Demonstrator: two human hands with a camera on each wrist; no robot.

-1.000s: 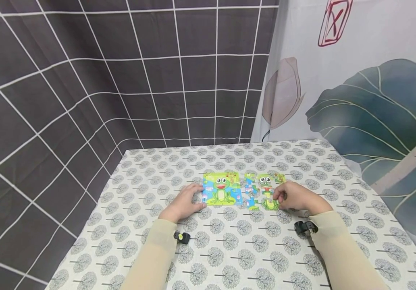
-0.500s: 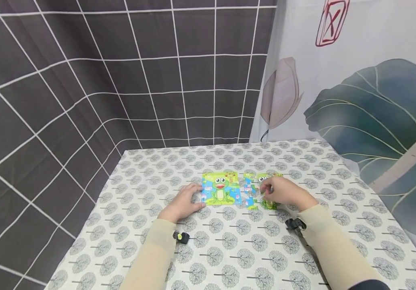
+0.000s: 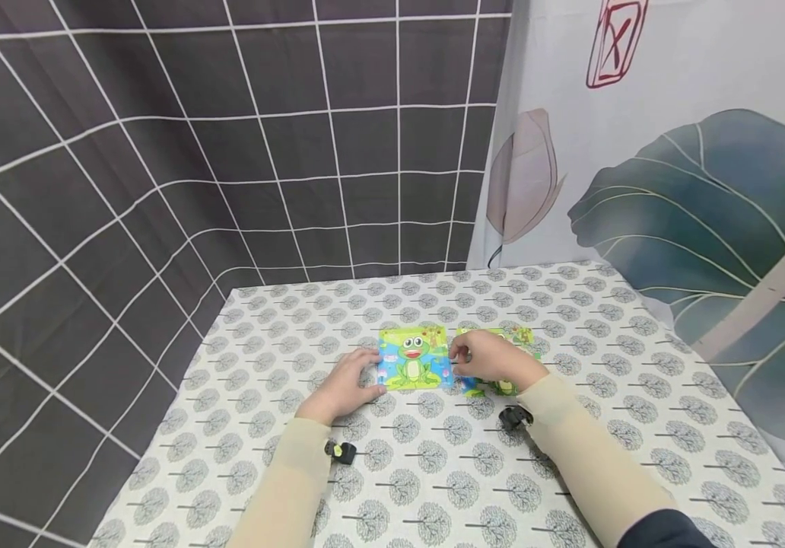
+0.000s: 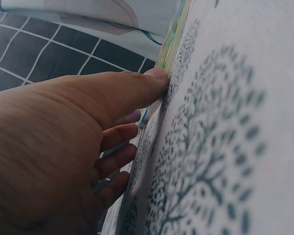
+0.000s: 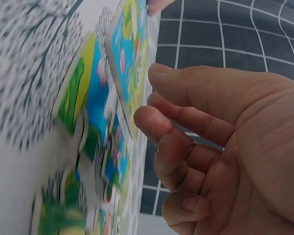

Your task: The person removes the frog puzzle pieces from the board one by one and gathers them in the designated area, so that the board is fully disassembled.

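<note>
A frog puzzle board (image 3: 414,359) lies flat on the tree-patterned tablecloth (image 3: 433,472). My left hand (image 3: 373,373) rests at its left edge, with the thumb (image 4: 137,88) pressed straight against the board's rim (image 4: 172,36) and the fingers loosely beside it. My right hand (image 3: 481,359) hovers over the gap between the board and several loose frog pieces (image 3: 505,384). In the right wrist view the curled fingers and thumb (image 5: 186,132) pinch a thin flat puzzle piece (image 5: 198,139), seen edge-on, close to the board (image 5: 130,49) and the loose pieces (image 5: 88,142).
A dark checked curtain (image 3: 160,152) closes the back and left sides. A pale curtain with a large leaf print (image 3: 673,190) hangs on the right. The table's left edge (image 3: 160,426) drops off close to my left arm. Small black cameras sit on both wrists.
My right hand has moved left from the loose pieces on the right toward the board's right edge. The left hand has stayed at the board's left edge.
</note>
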